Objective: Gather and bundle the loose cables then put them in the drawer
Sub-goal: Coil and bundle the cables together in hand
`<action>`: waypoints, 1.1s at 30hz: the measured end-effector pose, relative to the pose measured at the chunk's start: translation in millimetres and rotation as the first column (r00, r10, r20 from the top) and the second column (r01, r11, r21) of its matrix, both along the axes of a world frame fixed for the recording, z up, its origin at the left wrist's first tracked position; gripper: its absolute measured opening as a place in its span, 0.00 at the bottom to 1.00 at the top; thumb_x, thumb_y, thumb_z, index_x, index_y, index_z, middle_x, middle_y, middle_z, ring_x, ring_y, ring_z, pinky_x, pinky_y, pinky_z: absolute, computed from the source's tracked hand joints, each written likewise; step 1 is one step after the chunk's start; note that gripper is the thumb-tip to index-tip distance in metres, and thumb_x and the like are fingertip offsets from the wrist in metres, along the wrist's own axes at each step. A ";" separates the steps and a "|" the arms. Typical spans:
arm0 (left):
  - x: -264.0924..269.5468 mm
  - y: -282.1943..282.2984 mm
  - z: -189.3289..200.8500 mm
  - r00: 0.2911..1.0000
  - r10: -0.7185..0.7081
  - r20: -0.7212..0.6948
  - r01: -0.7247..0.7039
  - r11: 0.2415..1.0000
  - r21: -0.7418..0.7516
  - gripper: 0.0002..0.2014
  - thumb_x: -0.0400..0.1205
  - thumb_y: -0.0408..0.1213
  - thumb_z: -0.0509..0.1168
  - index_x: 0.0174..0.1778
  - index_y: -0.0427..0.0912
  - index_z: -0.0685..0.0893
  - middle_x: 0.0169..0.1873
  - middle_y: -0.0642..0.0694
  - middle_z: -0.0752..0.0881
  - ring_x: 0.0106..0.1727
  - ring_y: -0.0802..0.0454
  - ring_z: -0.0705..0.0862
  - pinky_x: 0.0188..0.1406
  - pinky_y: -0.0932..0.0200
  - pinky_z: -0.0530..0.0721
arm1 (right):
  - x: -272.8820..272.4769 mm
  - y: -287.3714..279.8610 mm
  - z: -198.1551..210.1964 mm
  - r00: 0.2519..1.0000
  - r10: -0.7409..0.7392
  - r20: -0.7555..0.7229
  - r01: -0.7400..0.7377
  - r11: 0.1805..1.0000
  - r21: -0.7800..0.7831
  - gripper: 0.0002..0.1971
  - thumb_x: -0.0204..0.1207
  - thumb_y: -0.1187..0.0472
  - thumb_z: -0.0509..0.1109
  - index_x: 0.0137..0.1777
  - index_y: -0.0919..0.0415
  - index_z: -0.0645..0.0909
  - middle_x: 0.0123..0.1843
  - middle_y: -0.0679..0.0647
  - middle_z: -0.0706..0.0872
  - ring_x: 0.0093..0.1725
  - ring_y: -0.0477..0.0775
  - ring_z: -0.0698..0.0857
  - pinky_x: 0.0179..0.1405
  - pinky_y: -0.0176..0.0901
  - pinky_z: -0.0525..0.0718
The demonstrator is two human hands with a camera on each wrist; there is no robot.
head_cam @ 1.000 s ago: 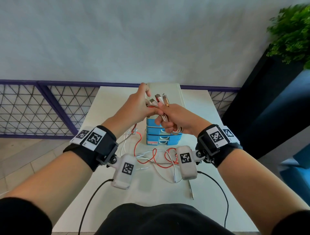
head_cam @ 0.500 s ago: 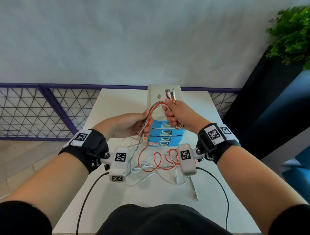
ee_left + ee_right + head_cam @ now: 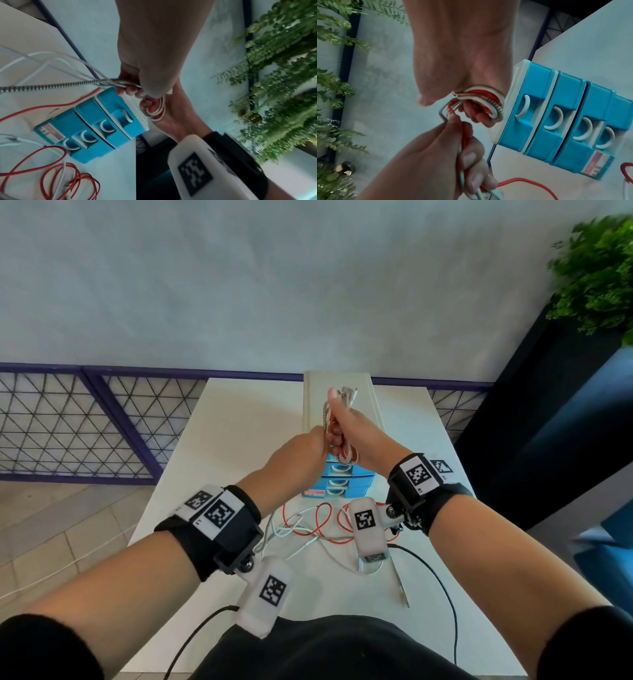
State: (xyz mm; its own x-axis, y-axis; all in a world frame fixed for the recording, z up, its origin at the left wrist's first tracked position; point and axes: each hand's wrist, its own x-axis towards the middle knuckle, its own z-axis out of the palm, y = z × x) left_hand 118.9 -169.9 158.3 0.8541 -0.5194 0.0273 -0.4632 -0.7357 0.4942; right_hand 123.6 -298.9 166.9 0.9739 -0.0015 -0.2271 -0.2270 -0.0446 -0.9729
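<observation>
Above the blue drawer unit [image 3: 342, 482] my right hand [image 3: 356, 436] grips a coiled bundle of red, white and braided cables [image 3: 347, 455], their plugs [image 3: 346, 395] sticking up past my thumb. My left hand [image 3: 301, 453] pinches the same cables' trailing strands right beside it. In the right wrist view the coil [image 3: 486, 102] loops round my right fingers and the left hand [image 3: 458, 146] holds the strands below. The left wrist view shows the strands [image 3: 106, 82] running into my left hand [image 3: 145, 75]. The loose cable ends [image 3: 315, 525] trail onto the white table [image 3: 239, 422].
The drawer unit [image 3: 96, 124] has several shut drawers with white ring handles. A braided cable's plug [image 3: 404, 597] lies near the table's front right. A purple mesh railing [image 3: 85, 422] stands left, a dark planter with greenery [image 3: 596, 285] right.
My left hand rose from below the drawer unit's top and closed in on the right hand, drawing the trailing cables up. The right hand stayed above the drawers with the bundle.
</observation>
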 end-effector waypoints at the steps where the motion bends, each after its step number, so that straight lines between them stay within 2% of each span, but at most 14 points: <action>1: -2.1 -3.0 1.9 1.000 -0.013 0.015 0.013 1.000 0.019 0.13 0.87 0.41 0.49 0.58 0.37 0.73 0.39 0.41 0.83 0.38 0.43 0.82 0.35 0.49 0.78 | -0.1 0.4 -1.1 1.000 0.017 0.000 -0.017 1.000 -0.027 0.26 0.72 0.33 0.67 0.31 0.56 0.68 0.24 0.53 0.71 0.22 0.50 0.71 0.26 0.41 0.73; 5: -3.6 -15.6 10.2 0.997 -0.055 0.061 0.040 0.975 0.218 0.13 0.86 0.37 0.55 0.62 0.37 0.77 0.37 0.45 0.79 0.36 0.45 0.80 0.34 0.54 0.73 | 0.4 0.0 -5.1 1.000 0.019 -0.024 -0.019 1.000 -0.010 0.19 0.69 0.49 0.78 0.35 0.58 0.71 0.26 0.56 0.74 0.24 0.53 0.75 0.25 0.43 0.72; 10: -5.7 -18.2 13.4 0.995 -0.088 0.056 0.074 0.972 0.224 0.11 0.84 0.32 0.56 0.61 0.33 0.75 0.29 0.47 0.74 0.28 0.50 0.75 0.24 0.59 0.67 | 0.7 1.6 -11.5 0.995 -0.094 -0.025 0.092 0.993 -0.078 0.14 0.81 0.52 0.63 0.37 0.57 0.70 0.27 0.52 0.71 0.26 0.51 0.72 0.29 0.45 0.72; 14: 4.8 -11.4 22.8 0.941 -0.132 -0.311 0.140 0.990 0.004 0.12 0.83 0.42 0.61 0.39 0.37 0.82 0.26 0.47 0.87 0.30 0.54 0.85 0.30 0.63 0.76 | 5.9 3.5 -9.9 0.986 -0.162 0.042 0.168 0.945 -0.282 0.15 0.84 0.50 0.57 0.37 0.56 0.73 0.31 0.51 0.75 0.32 0.49 0.75 0.36 0.43 0.73; 19: 5.3 1.0 21.4 0.839 -0.238 -0.490 0.257 0.966 -0.028 0.19 0.84 0.49 0.60 0.37 0.40 0.88 0.25 0.47 0.88 0.25 0.72 0.82 0.32 0.80 0.73 | 15.4 2.3 -1.1 0.964 -0.266 -0.024 0.265 0.938 0.225 0.16 0.85 0.51 0.58 0.36 0.56 0.69 0.25 0.49 0.70 0.25 0.48 0.72 0.26 0.41 0.75; 20: 2.2 1.5 16.9 0.845 -0.237 -0.479 0.265 0.964 -0.011 0.21 0.84 0.49 0.59 0.36 0.37 0.85 0.26 0.60 0.65 0.20 0.73 0.78 0.26 0.81 0.70 | 15.5 1.8 1.5 0.963 -0.264 -0.048 0.265 0.905 0.332 0.16 0.85 0.51 0.58 0.36 0.56 0.69 0.25 0.49 0.71 0.26 0.49 0.74 0.26 0.41 0.77; 21: -0.6 1.6 11.7 0.845 -0.232 -0.483 0.248 0.968 -0.031 0.21 0.85 0.48 0.57 0.36 0.35 0.81 0.45 0.51 0.75 0.18 0.71 0.77 0.22 0.81 0.69 | 15.1 2.0 3.6 0.964 -0.257 -0.067 0.261 0.871 0.417 0.17 0.85 0.50 0.58 0.36 0.57 0.70 0.26 0.50 0.74 0.28 0.50 0.77 0.28 0.43 0.80; 23: -5.7 2.5 1.7 0.835 -0.264 -0.483 0.218 0.964 -0.151 0.17 0.86 0.45 0.56 0.35 0.41 0.79 0.44 0.55 0.78 0.24 0.70 0.81 0.25 0.82 0.71 | 12.6 3.2 5.8 0.966 -0.245 -0.088 0.251 0.787 0.564 0.18 0.85 0.49 0.59 0.36 0.59 0.72 0.30 0.55 0.80 0.32 0.54 0.85 0.33 0.48 0.88; 24: -7.0 3.1 -3.0 0.826 -0.287 -0.484 0.201 0.954 -0.224 0.16 0.86 0.44 0.56 0.35 0.43 0.80 0.36 0.46 0.86 0.24 0.70 0.81 0.29 0.81 0.72 | 11.6 4.0 6.7 0.966 -0.243 -0.094 0.247 0.745 0.619 0.19 0.85 0.49 0.59 0.35 0.60 0.72 0.31 0.57 0.82 0.33 0.56 0.88 0.34 0.49 0.89; 25: -7.4 4.3 -5.3 0.817 -0.293 -0.496 0.167 0.945 -0.281 0.16 0.86 0.44 0.57 0.37 0.42 0.82 0.27 0.37 0.71 0.24 0.70 0.80 0.32 0.79 0.72 | 10.5 4.7 7.1 0.964 -0.245 -0.104 0.252 0.716 0.651 0.19 0.85 0.49 0.59 0.35 0.60 0.72 0.31 0.58 0.83 0.31 0.56 0.88 0.32 0.48 0.89; 26: -6.0 6.2 -7.4 0.812 -0.297 -0.503 0.144 0.936 -0.321 0.15 0.86 0.44 0.58 0.36 0.45 0.83 0.21 0.51 0.81 0.23 0.70 0.77 0.33 0.77 0.72 | 10.0 5.0 7.4 0.962 -0.249 -0.114 0.260 0.699 0.666 0.19 0.85 0.48 0.59 0.36 0.60 0.71 0.30 0.57 0.82 0.27 0.54 0.86 0.28 0.44 0.87; 28: -3.4 10.7 -12.5 0.792 -0.311 -0.526 0.095 0.913 -0.397 0.17 0.84 0.43 0.61 0.28 0.52 0.80 0.18 0.63 0.78 0.23 0.68 0.74 0.31 0.75 0.70 | 9.1 4.7 8.1 0.958 -0.261 -0.122 0.272 0.681 0.680 0.18 0.85 0.47 0.59 0.38 0.58 0.70 0.25 0.53 0.79 0.18 0.47 0.76 0.17 0.36 0.77; 31: -3.5 14.9 -21.0 0.682 -0.371 -0.630 -0.029 0.847 -0.531 0.12 0.82 0.46 0.63 0.36 0.47 0.86 0.27 0.57 0.83 0.33 0.58 0.79 0.39 0.66 0.74 | 10.0 0.2 9.8 0.954 -0.282 -0.098 0.268 0.665 0.697 0.19 0.86 0.46 0.57 0.37 0.57 0.69 0.19 0.47 0.71 0.13 0.41 0.65 0.09 0.32 0.65; 33: -5.7 13.3 -21.4 0.597 -0.420 -0.683 -0.118 0.797 -0.593 0.13 0.80 0.47 0.61 0.39 0.42 0.82 0.23 0.52 0.78 0.28 0.57 0.81 0.40 0.63 0.81 | 10.0 -4.1 11.5 0.947 -0.313 -0.067 0.274 0.684 0.676 0.19 0.86 0.46 0.56 0.37 0.57 0.68 0.18 0.46 0.68 0.12 0.40 0.63 0.09 0.32 0.62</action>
